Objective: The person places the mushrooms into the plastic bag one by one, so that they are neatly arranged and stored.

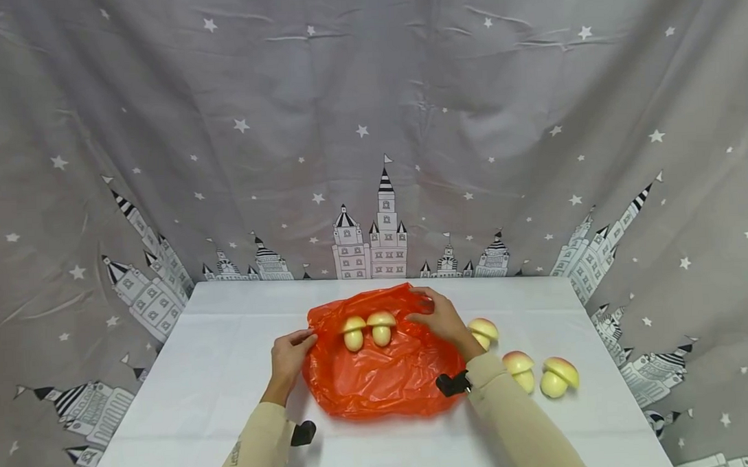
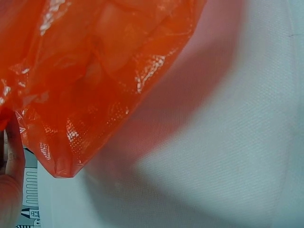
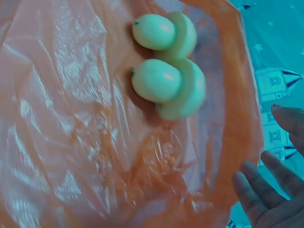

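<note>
A red-orange plastic bag (image 1: pixel 379 384) lies spread with its mouth wide on the white table. Two toy mushrooms, one on the left (image 1: pixel 353 334) and one on the right (image 1: pixel 381 329), lie side by side in its far part. At the bag's left rim, my left hand (image 1: pixel 288 359) pinches the plastic between thumb and fingers; the left wrist view shows only part of that hand beside the bag (image 2: pixel 95 85). My right hand (image 1: pixel 441 319) is at the far right rim. Its fingers (image 3: pixel 280 175) are spread and hold nothing in the right wrist view.
Three more mushrooms stand or lie right of the bag: one (image 1: pixel 485 328) partly behind my right forearm, one (image 1: pixel 520 370) beside the sleeve, and one (image 1: pixel 559 377) farther right. A grey curtain (image 1: pixel 369 89) with castles and stars hangs behind the white table (image 1: pixel 228 321).
</note>
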Motion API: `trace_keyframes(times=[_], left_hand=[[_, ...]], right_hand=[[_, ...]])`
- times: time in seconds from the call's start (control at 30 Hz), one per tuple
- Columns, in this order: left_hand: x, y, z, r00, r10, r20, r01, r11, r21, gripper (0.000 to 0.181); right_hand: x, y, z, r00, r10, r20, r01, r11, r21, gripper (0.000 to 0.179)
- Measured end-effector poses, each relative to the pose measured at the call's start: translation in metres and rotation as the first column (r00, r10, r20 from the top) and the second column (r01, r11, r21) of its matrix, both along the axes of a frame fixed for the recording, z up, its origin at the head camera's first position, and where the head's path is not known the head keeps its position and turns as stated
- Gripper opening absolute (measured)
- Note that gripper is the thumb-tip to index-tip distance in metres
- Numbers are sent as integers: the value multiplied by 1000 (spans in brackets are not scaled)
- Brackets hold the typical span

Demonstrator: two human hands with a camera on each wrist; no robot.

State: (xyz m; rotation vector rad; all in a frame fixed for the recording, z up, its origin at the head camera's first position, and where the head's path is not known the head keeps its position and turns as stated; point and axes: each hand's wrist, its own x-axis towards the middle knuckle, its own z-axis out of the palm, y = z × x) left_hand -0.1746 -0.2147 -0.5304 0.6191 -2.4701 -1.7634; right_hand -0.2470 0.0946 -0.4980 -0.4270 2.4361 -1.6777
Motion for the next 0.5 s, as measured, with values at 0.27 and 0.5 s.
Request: trace_keyframes(times=[0.27,0.5], left_hand=[[0,-2,1,1000,1,-1,-1,1000,-6,30],[0,-1,3,1000,-5,4,5,1000,-6,31]], right_hand=[[-3,24,9,998,-56,-20,55,997,-52,54],[-4,49,12,989,-134,-55,136,990,28,52]])
